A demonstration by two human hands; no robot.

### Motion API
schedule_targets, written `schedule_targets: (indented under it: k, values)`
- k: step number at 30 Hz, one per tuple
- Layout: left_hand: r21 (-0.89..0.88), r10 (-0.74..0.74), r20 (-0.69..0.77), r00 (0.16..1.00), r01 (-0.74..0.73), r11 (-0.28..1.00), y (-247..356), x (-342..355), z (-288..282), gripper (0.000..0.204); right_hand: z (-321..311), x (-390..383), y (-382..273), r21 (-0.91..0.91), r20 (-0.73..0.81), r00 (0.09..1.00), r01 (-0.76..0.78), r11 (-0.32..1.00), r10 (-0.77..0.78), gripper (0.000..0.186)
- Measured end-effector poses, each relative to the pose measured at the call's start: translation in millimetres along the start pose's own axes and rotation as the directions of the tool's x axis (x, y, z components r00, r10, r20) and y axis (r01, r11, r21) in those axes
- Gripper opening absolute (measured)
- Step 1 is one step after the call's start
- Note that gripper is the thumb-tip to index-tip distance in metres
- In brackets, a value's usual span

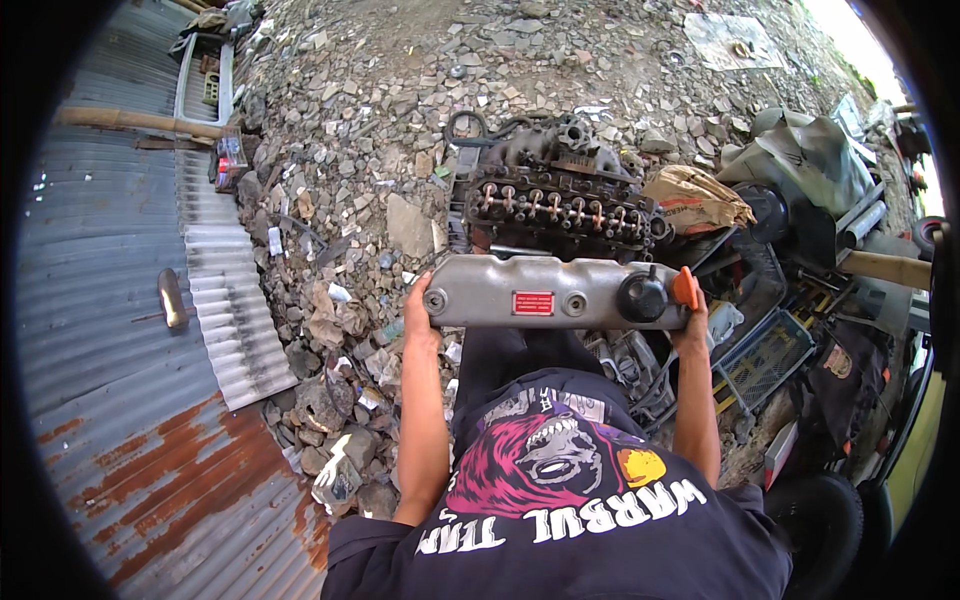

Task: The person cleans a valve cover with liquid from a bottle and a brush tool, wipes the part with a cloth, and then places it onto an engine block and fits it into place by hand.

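I hold a long, silvery metal valve cover [485, 292] level in front of me, with a red label, a black round cap and an orange cap [684, 288]. My left hand [421, 305] grips its left end, fingers closed round it. My right hand [694, 322] grips the right end beside the orange cap. Just beyond the cover sits a dirty engine block [555, 205] with exposed rocker arms and springs along its top. The cover hides part of the engine's near side.
Corrugated metal sheets [120, 340], partly rusted, and a bamboo pole [130, 118] are at my left, along rubble ground [370, 120]. At my right are a crumpled brown sack [690, 200], a plastic crate [765, 355], metal scrap and a black tire [820, 530].
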State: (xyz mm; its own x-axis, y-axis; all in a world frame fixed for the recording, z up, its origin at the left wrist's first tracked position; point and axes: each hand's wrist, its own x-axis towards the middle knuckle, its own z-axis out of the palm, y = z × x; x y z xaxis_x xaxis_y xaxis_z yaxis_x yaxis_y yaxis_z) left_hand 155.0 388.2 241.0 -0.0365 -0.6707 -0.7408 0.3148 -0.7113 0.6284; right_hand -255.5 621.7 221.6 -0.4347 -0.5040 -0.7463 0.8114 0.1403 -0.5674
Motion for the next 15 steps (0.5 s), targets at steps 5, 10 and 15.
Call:
schedule_targets:
  k: [5, 10, 15]
  values:
    - [0.047, 0.058, 0.147, 0.987, -0.065, 0.997, -20, 82, -2, 0.039, -20, 47, 18, -0.056, 0.003, 0.999, 0.048, 0.997, -0.048, 0.059]
    - [0.201, -0.056, 0.227, 0.972, 0.010, 0.980, -25, 141, 56, 0.043, -30, 93, 12, -0.060, -0.007, 0.994, 0.112, 0.992, -0.113, 0.049]
    - [0.280, 0.026, 0.278, 0.960, -0.107, 0.954, -40, 217, 67, 0.042, -27, 137, 11, -0.046, -0.044, 0.998, 0.050, 0.998, -0.052, 0.051]
